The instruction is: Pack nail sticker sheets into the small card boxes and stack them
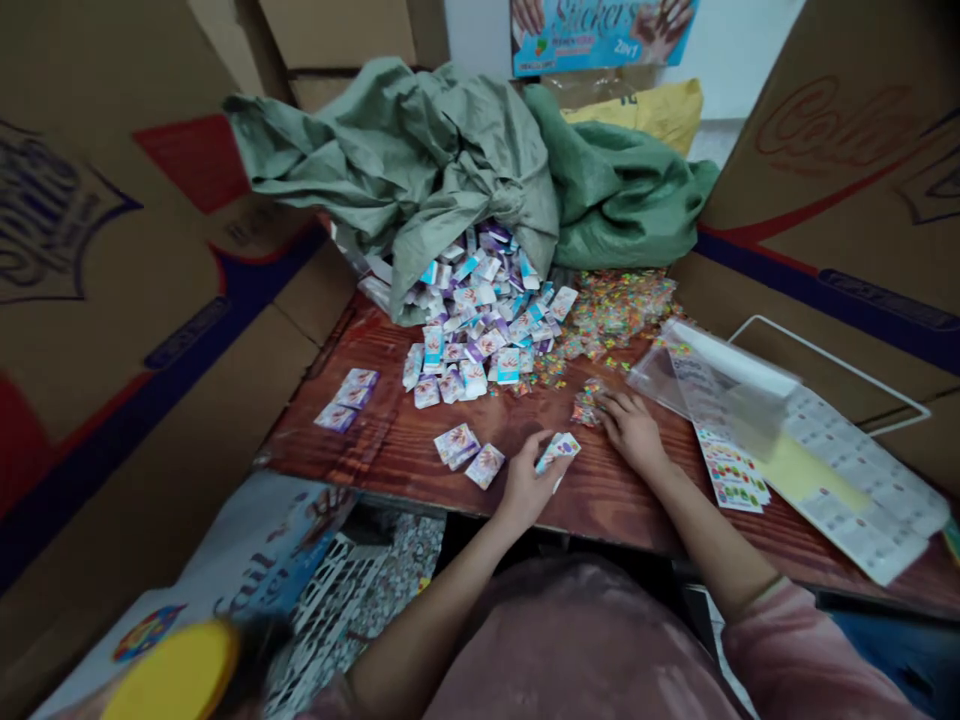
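My left hand (527, 483) is closed around a small cardboard box (556, 453), white and light blue with coloured spots on its face. My right hand (634, 432) lies low over the table, fingers stretched toward small clear packets (588, 403) of bright coloured bits. Its fingertips touch or nearly touch these packets; whether one is pinched is unclear. Left of my left hand lie several small printed boxes (485, 466) with a picture of hands. Beyond both hands spreads a large heap of similar boxes (491, 320), beside a pile of the colourful packets (619, 305).
A grey-green sack (465, 150) lies behind the boxes, with a darker green sack (622, 195) beside it. More boxes (346, 400) sit at left on the wooden table (375, 440). Sticker sheets (735, 470) and clear plastic sleeves (720, 380) lie at right. Large cartons (840, 200) flank the table.
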`<move>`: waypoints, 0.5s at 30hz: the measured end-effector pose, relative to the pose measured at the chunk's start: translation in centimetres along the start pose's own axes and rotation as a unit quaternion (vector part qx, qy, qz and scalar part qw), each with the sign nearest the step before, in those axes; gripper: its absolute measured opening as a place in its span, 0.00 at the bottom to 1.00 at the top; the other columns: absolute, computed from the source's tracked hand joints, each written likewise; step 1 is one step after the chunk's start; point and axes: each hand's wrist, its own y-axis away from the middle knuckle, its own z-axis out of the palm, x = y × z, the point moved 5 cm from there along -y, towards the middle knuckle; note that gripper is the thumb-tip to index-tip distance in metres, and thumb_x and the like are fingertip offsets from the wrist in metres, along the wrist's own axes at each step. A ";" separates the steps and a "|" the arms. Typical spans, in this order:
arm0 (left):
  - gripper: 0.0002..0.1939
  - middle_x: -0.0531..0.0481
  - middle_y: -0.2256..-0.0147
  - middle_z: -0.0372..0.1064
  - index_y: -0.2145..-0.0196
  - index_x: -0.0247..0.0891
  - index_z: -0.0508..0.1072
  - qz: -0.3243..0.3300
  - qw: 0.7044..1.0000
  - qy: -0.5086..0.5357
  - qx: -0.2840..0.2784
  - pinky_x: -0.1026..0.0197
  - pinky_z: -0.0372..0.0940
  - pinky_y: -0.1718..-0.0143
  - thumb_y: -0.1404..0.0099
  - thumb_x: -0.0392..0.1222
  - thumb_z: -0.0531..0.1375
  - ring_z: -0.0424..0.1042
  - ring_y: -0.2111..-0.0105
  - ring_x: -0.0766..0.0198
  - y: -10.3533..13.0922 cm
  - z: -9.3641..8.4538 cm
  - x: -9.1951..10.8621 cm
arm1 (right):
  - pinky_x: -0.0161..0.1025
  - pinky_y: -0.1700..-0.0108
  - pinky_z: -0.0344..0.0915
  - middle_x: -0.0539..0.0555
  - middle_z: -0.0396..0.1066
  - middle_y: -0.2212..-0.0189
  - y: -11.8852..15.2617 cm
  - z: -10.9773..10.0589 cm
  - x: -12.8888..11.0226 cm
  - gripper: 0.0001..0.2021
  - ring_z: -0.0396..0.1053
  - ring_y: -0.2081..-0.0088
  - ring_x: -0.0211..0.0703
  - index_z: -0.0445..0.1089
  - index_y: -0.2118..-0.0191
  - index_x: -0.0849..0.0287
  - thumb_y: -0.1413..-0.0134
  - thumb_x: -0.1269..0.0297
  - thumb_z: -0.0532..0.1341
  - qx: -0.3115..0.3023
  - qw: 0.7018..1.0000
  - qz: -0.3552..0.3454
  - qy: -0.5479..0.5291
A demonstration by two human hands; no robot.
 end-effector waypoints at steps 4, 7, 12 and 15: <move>0.21 0.46 0.55 0.72 0.49 0.40 0.66 0.035 0.993 -0.104 0.040 0.57 0.66 0.53 0.39 0.44 0.60 0.72 0.56 0.59 0.7 -0.3 0.7 | 0.46 0.50 0.64 0.60 0.71 0.54 -0.1 0.2 -0.2 0.18 0.64 0.54 0.51 0.71 0.51 0.61 0.36 0.59 0.49 0.014 1.000 -0.014 0.006; 0.20 0.46 0.53 0.70 0.48 0.41 0.65 0.084 0.977 -0.190 0.041 0.57 0.64 0.51 0.38 0.42 0.58 0.70 0.54 0.58 1.6 0.0 1.7 | 0.46 0.51 0.63 0.60 0.71 0.54 0.0 0.1 -0.2 0.18 0.63 0.54 0.51 0.71 0.51 0.61 0.36 0.59 0.48 0.016 1.000 -0.016 0.008; 0.20 0.45 0.52 0.65 0.46 0.43 0.64 0.123 0.945 -0.302 0.031 0.55 0.65 0.52 0.35 0.45 0.55 0.69 0.54 0.56 2.5 0.8 2.1 | 0.47 0.51 0.63 0.61 0.70 0.54 0.1 0.1 -0.2 0.18 0.63 0.54 0.52 0.70 0.49 0.61 0.36 0.60 0.49 0.011 1.000 -0.021 0.013; 0.21 0.44 0.52 0.64 0.45 0.44 0.63 0.138 0.933 -0.332 0.036 0.53 0.65 0.52 0.35 0.46 0.55 0.67 0.53 0.55 2.6 1.0 2.0 | 0.48 0.52 0.63 0.61 0.71 0.54 0.2 0.1 -0.3 0.18 0.63 0.54 0.53 0.70 0.49 0.60 0.37 0.60 0.49 0.014 1.000 -0.021 0.012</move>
